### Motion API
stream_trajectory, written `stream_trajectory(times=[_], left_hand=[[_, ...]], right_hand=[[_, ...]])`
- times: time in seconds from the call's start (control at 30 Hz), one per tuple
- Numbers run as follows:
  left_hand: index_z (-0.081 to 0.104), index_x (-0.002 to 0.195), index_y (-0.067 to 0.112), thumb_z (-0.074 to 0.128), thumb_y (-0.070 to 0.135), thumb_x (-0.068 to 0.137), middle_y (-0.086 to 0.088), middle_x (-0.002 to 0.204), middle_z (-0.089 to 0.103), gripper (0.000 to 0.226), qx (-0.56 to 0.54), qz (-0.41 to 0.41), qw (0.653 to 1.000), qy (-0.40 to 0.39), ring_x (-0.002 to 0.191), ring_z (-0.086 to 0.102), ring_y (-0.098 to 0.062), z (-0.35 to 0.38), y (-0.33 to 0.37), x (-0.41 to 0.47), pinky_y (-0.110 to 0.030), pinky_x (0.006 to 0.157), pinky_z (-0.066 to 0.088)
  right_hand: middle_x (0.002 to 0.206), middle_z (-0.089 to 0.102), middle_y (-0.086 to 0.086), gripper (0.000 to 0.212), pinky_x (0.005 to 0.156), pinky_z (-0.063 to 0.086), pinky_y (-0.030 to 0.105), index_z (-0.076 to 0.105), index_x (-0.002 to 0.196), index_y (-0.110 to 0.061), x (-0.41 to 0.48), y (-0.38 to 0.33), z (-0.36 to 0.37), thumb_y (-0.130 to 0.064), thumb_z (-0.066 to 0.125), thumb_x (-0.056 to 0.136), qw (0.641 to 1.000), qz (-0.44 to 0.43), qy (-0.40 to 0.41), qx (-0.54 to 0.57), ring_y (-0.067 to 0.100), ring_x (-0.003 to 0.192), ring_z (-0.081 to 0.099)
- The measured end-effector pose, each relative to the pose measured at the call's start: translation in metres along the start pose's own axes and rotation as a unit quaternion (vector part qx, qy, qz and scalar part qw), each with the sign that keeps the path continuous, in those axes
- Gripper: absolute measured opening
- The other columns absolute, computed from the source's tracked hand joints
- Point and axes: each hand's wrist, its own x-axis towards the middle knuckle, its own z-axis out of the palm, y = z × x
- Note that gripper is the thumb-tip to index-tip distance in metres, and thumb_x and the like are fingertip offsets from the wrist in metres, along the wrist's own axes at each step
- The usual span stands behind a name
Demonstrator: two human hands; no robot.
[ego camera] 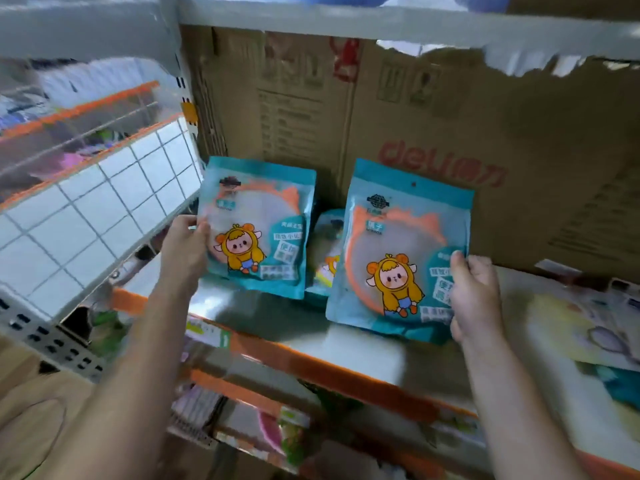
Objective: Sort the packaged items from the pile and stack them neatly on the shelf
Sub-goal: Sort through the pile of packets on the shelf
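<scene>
Step in hand: placing two teal mirror packets on the shelf [277, 323].

- We are pinching the left mirror packet [258, 226] at its left edge with the left hand [185, 244], thumb on the printed face and fingers hidden behind.
- We are pinching the right mirror packet [398, 244] at its right edge with the right hand [476, 292], thumb in front in the same way.
- Both packets are standing upright, faces toward us, over the shelf board in front of the deli carton [450, 133]. We cannot tell whether their bottom edges are touching the board.
- A third packet [327, 251] is sitting between and behind them, partly hidden.

Judgement on doing it well: the pouches look thin and slippery, so we are favouring one at a time, laid against the third packet with faces matching and edges squared. Both should be well back from the orange front rail [311, 362]. Edge pinches give little control over tilt, so supporting from below may be steadier.
</scene>
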Motion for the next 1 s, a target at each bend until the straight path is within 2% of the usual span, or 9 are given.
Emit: stream_trajectory(times=[0.07,0.13,0.23,0.33,0.43,0.57,0.73,0.87,1.0], left_hand=[[0.057,0.109,0.016,0.047,0.033,0.1,-0.013,0.105,0.066,0.022,0.015,-0.015,0.999,-0.026,0.089,0.067,-0.031,-0.003,-0.006,0.03,-0.052,0.079,0.057],[0.058,0.101,0.018,0.049,0.034,0.098,-0.015,0.106,0.067,0.019,0.06,-0.006,0.997,-0.052,0.096,0.066,-0.036,-0.005,-0.012,0.053,-0.056,0.085,0.055],[0.06,0.097,0.014,0.052,0.039,0.094,-0.018,0.101,0.068,0.027,0.111,0.015,0.988,-0.105,0.09,0.067,-0.037,-0.007,-0.012,0.073,-0.052,0.078,0.057],[0.061,0.102,0.009,0.067,0.052,0.084,-0.009,0.092,0.068,0.047,0.167,0.039,0.974,-0.146,0.08,0.067,-0.029,-0.009,-0.015,0.083,-0.042,0.063,0.057],[0.06,0.094,0.009,0.075,0.056,0.076,-0.007,0.087,0.067,0.052,0.242,0.071,0.958,-0.135,0.082,0.064,-0.028,-0.006,-0.018,0.09,-0.045,0.072,0.056],[0.054,0.092,0.008,0.069,0.058,0.081,-0.007,0.085,0.06,0.054,0.319,0.124,0.934,-0.098,0.08,0.055,-0.025,-0.002,-0.019,0.086,-0.036,0.064,0.042],[0.051,0.093,0.011,0.061,0.061,0.085,-0.007,0.088,0.06,0.052,0.362,0.136,0.92,-0.059,0.079,0.051,-0.023,0.004,-0.025,0.084,-0.03,0.054,0.032],[0.057,0.109,0.005,0.056,0.055,0.091,-0.016,0.105,0.062,0.053,0.334,0.192,0.923,-0.016,0.095,0.058,-0.035,0.007,-0.036,0.088,-0.043,0.071,0.047],[0.06,0.113,0.004,0.042,0.037,0.101,-0.019,0.108,0.061,0.04,0.273,0.335,0.902,-0.02,0.098,0.055,-0.039,0.006,-0.038,0.064,-0.047,0.081,0.041]], right_hand=[[0.072,0.065,-0.001,0.023,0.059,0.054,0.032,0.055,0.082,-0.022,-0.008,-0.002,0.015,-0.024,0.046,0.103,1.0,0.007,0.021,0.004,0.011,0.059,0.066],[0.077,0.066,0.003,0.022,0.062,0.056,0.035,0.056,0.085,-0.018,-0.016,-0.002,0.027,-0.025,0.045,0.103,0.999,0.009,0.03,0.002,0.018,0.066,0.067],[0.081,0.066,0.005,0.022,0.067,0.056,0.038,0.057,0.087,-0.017,-0.026,0.0,0.042,-0.025,0.044,0.104,0.999,0.012,0.044,0.009,0.021,0.07,0.067],[0.08,0.067,0.003,0.022,0.061,0.056,0.032,0.058,0.087,-0.02,-0.034,0.005,0.05,-0.027,0.045,0.103,0.998,0.015,0.053,0.01,0.015,0.066,0.068],[0.081,0.068,0.001,0.021,0.054,0.054,0.026,0.058,0.089,-0.018,-0.038,0.008,0.053,-0.026,0.045,0.103,0.998,0.008,0.063,0.008,0.007,0.061,0.069],[0.082,0.069,0.002,0.022,0.052,0.056,0.024,0.059,0.089,-0.018,-0.041,0.007,0.055,-0.025,0.044,0.103,0.997,0.012,0.07,0.015,0.007,0.061,0.069],[0.082,0.069,0.002,0.021,0.047,0.053,0.022,0.059,0.09,-0.018,-0.048,0.006,0.054,-0.026,0.044,0.104,0.997,0.015,0.08,0.013,0.007,0.06,0.069],[0.083,0.069,0.001,0.02,0.046,0.053,0.021,0.059,0.091,-0.02,-0.055,0.006,0.05,-0.026,0.045,0.103,0.997,0.022,0.077,0.013,0.005,0.059,0.069],[0.086,0.07,0.002,0.019,0.047,0.054,0.023,0.06,0.092,-0.019,-0.051,0.005,0.049,-0.027,0.047,0.103,0.997,0.037,0.072,-0.013,0.007,0.063,0.071]])
